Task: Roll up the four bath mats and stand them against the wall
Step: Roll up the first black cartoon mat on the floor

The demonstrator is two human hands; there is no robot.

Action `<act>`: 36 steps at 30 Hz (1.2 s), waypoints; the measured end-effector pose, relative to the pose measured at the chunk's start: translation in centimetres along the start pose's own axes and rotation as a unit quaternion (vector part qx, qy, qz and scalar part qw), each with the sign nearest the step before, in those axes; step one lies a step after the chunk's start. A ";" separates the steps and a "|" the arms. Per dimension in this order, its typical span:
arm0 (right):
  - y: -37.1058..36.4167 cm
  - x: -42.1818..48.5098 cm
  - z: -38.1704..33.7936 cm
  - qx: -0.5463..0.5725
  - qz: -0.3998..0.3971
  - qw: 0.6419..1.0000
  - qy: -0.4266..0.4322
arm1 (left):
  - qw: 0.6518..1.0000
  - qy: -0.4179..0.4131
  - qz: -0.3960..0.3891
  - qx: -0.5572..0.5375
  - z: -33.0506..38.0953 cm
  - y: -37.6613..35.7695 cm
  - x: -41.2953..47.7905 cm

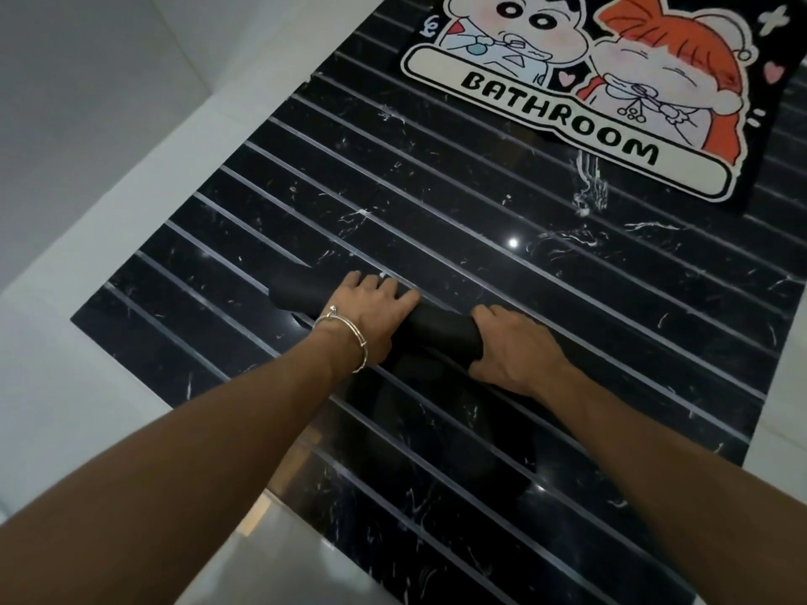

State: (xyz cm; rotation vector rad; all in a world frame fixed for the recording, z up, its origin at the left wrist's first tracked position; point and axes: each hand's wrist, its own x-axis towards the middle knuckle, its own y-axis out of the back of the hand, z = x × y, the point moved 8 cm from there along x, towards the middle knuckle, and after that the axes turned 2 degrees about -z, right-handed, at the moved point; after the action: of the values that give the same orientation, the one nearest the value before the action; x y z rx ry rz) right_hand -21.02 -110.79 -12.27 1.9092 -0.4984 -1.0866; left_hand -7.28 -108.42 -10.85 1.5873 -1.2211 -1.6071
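Early in the job, by the look of it; holds one black roll [441, 325] down on the striped floor [480, 220]; presses across its top with the fairly flat fingers of the left hand [371, 307]; wraps it near one end with the curled fingers and thumb of the right hand [511, 351]; not yet stood against the wall [65, 124]; leaves the cartoon mat [567, 102] flat beyond, unrolled; cannot tell whether the roll is finished; shows no other mats.

Matt black rolled mat [441, 323], glossy grooved black marble floor [480, 220], plush cartoon mat [589, 80], metal bracelet [349, 338].
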 end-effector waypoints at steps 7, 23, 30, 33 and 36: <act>1.9 1.9 -4.9 -0.060 0.030 0.996 0.060 | 0.990 -0.012 -0.091 -0.112 -5.8 -0.1 -2.2; -0.1 3.5 -26.2 -0.135 0.140 0.914 0.355 | 0.788 0.106 -0.236 -0.559 -14.5 -9.1 -15.4; -2.8 5.0 -30.9 -0.111 0.049 0.946 0.300 | 0.941 0.190 -0.102 -0.259 -18.7 -9.3 -18.1; -4.7 5.2 -32.7 -0.042 -0.038 0.955 0.290 | 0.977 0.161 -0.074 -0.116 -19.4 -8.9 -20.5; -6.9 4.1 -34.7 0.047 -0.127 0.951 0.277 | 0.984 0.159 -0.067 -0.053 -19.7 -10.0 -23.6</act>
State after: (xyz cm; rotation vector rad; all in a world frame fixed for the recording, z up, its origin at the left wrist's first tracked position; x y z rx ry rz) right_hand 9.84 -92.93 -11.34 2.2907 0.0147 -0.6343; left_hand 17.11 -87.59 -6.66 1.8051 -0.8643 -1.4023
